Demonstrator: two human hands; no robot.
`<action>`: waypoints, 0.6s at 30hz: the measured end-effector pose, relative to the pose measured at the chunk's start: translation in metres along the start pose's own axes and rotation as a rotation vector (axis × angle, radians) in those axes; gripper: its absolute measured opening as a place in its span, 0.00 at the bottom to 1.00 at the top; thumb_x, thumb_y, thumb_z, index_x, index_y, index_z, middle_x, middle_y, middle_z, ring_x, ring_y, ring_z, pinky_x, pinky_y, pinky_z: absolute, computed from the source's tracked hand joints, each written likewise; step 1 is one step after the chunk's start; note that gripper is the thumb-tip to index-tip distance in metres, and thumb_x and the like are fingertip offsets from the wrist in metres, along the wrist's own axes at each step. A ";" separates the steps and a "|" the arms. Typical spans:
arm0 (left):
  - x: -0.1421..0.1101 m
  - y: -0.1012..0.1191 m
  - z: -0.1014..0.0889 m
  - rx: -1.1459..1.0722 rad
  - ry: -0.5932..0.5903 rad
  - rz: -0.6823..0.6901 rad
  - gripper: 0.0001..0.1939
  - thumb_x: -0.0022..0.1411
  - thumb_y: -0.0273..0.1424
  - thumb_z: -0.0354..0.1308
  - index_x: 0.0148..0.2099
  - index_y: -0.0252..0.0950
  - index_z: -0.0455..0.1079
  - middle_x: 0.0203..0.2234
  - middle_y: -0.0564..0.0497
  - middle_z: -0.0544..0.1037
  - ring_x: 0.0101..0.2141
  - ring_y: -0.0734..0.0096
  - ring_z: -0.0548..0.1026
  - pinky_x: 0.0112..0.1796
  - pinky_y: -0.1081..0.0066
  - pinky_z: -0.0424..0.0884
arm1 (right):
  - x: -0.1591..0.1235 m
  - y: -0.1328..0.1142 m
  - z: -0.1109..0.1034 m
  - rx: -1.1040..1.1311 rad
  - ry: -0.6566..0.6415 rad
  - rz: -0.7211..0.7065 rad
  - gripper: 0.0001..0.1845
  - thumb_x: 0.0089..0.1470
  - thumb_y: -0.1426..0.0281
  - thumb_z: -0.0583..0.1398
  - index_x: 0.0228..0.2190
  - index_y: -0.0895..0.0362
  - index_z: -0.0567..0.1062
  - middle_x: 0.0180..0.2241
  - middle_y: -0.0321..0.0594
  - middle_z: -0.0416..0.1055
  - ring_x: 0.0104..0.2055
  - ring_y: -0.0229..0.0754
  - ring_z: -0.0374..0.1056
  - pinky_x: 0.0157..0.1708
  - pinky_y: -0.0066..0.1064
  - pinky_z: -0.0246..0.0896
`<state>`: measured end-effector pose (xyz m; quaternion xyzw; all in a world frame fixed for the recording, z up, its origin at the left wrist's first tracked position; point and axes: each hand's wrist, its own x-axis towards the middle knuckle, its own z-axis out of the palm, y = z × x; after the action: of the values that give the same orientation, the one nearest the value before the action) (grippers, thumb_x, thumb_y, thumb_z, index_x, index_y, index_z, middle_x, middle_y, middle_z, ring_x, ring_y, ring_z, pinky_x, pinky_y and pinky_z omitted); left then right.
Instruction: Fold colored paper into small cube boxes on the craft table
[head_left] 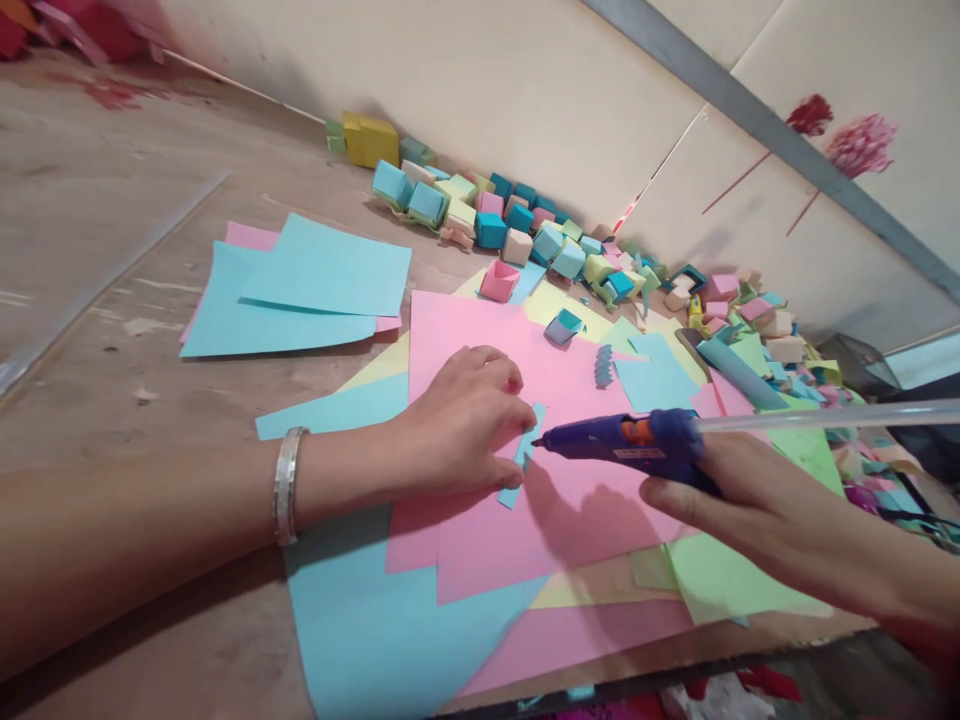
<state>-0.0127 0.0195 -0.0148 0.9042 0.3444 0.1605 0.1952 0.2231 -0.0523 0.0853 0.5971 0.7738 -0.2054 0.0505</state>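
A narrow light-blue paper strip (520,462) lies on a pink sheet (480,520). My left hand (461,420) rests on that sheet and holds the strip down, the thumb near its lower end and a finger near its upper end. In my right hand (765,510) is a dark blue glue gun (637,442) with an orange part, a clear glue stick (825,414) sticking out behind. The nozzle points left and sits at the strip's right edge; whether it touches cannot be made out. A folded fringed blue paper piece (603,367) lies beyond the gun.
Small paper boxes, one pink (499,281) and one blue (563,326), stand behind my left hand. Many coloured paper cubes (491,230) line the wall. Blue sheets (322,265) lie at the left on the wooden table (112,260); green paper (739,580) lies under my right arm.
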 end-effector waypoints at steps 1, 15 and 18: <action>0.000 0.000 0.000 -0.006 0.003 -0.003 0.18 0.46 0.40 0.69 0.40 0.41 0.78 0.45 0.45 0.69 0.52 0.49 0.60 0.54 0.53 0.58 | -0.002 0.001 -0.001 0.007 0.001 0.013 0.22 0.59 0.51 0.52 0.32 0.53 0.76 0.27 0.38 0.73 0.28 0.44 0.68 0.26 0.32 0.63; 0.000 -0.001 0.001 -0.036 0.007 -0.005 0.20 0.45 0.39 0.70 0.42 0.40 0.77 0.47 0.44 0.67 0.53 0.49 0.58 0.54 0.53 0.59 | 0.003 -0.003 0.011 -0.004 -0.088 0.044 0.22 0.61 0.51 0.50 0.30 0.54 0.72 0.27 0.37 0.72 0.28 0.42 0.66 0.26 0.30 0.59; 0.000 -0.001 0.001 -0.027 0.006 -0.012 0.19 0.45 0.38 0.70 0.42 0.41 0.77 0.47 0.45 0.67 0.53 0.49 0.59 0.53 0.54 0.59 | 0.003 -0.003 0.010 -0.017 -0.073 0.067 0.22 0.60 0.51 0.50 0.29 0.54 0.72 0.26 0.38 0.71 0.28 0.42 0.66 0.26 0.31 0.59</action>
<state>-0.0127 0.0196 -0.0159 0.8989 0.3480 0.1669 0.2075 0.2179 -0.0537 0.0759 0.6144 0.7527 -0.2185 0.0906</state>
